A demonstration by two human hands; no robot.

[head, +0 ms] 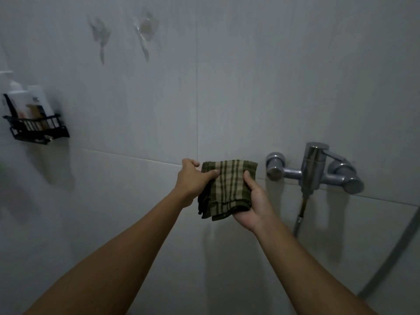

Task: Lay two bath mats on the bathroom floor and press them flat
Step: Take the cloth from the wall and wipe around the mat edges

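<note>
A folded mat [227, 187], dark green with tan stripes, is held up in front of the tiled wall at arm's length. My left hand [193, 178] grips its upper left edge, thumb across the front of the cloth. My right hand [252, 201] cups the mat's lower right corner from underneath, thumb on the front face. The mat stays folded into a small square with layered edges showing at the bottom. The floor and any second mat are out of view.
A chrome shower mixer tap [316, 171] with a hose [300, 214] juts from the wall just right of the mat. A black wire caddy [36, 129] holding bottles hangs on the wall at the far left. Grey wall tiles [136, 98] fill the view.
</note>
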